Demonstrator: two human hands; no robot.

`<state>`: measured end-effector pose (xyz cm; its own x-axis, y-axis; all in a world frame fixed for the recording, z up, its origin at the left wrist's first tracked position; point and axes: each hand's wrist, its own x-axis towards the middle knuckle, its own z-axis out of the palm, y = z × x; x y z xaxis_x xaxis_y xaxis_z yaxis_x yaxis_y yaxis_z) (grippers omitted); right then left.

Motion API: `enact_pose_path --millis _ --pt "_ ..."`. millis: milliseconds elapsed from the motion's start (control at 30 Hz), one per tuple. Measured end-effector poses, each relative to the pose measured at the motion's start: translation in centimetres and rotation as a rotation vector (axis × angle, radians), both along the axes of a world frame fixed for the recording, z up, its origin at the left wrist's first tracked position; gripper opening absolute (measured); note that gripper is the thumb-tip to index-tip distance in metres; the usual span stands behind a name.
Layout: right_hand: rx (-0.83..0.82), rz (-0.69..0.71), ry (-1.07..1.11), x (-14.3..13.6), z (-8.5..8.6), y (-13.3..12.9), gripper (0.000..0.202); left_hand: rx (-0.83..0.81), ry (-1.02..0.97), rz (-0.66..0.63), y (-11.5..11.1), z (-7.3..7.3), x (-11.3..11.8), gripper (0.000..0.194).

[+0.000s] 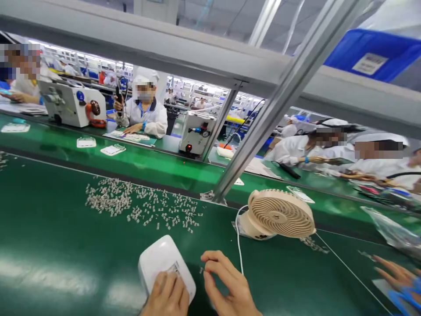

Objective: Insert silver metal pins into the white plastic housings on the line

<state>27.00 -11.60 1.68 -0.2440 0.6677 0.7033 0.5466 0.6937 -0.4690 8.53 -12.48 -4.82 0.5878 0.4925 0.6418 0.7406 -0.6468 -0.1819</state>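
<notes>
A white rounded plastic case (164,259) lies tilted on the green work surface in front of me. My left hand (168,292) is on its near part, fingers curled together and pressed against it beside a recessed patch. To the right of the case, my right hand (226,283) pinches a small silvery metal piece (201,270) between thumb and forefinger, just above the surface. Many similar small metal pieces (112,197) are scattered farther off on the green mat, heaped thicker at the left.
A beige fan (279,215) with a white cable (239,250) stands right of my hands. A slanted metal post (250,153) rises behind it. Another person's hand (396,272) reaches in at far right. Beyond runs a green conveyor (158,162) carrying white parts (113,149); co-workers sit across it.
</notes>
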Motion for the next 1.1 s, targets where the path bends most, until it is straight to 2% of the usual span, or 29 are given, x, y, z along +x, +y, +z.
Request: enact_pose_path --millis 67,133,200,300,433,567,667,867,1100 --pt "-0.021 -0.049 0.0 0.9 -0.9 -0.2 0.015 -0.088 0.024 -0.072 0.0 1.3 -0.4 0.034" --pt "-0.065 -0.099 0.011 1.7 -1.4 -0.5 0.013 -0.21 0.099 -0.074 -0.5 2.9 -1.3 0.047" --pt "-0.128 -0.13 0.033 1.9 -1.7 -0.6 0.011 -0.326 0.203 -0.038 -1.1 4.3 -2.2 0.046" --pt "-0.245 -0.137 0.07 1.3 -2.0 -0.4 0.01 -0.31 0.289 0.052 -1.7 5.6 -2.1 0.036" --pt "-0.38 -0.072 0.078 0.0 -2.6 0.6 0.009 -0.217 0.344 0.112 -2.2 5.1 -0.6 0.037" --pt "-0.401 -0.01 -0.017 -0.1 -3.2 1.3 0.011 -0.22 0.354 0.076 -2.1 4.6 0.2 0.034" --pt "-0.377 -0.032 -0.074 0.2 -3.6 1.4 0.011 -0.232 0.368 0.036 -1.9 4.5 0.4 0.032" --pt "-0.328 -0.06 -0.149 0.1 -3.8 1.4 0.011 -0.229 0.366 0.072 -1.7 4.6 0.8 0.038" --pt "-0.136 -0.228 -0.321 -1.2 -4.1 1.2 0.017 -0.23 0.344 0.036 -1.5 4.4 1.2 0.038"
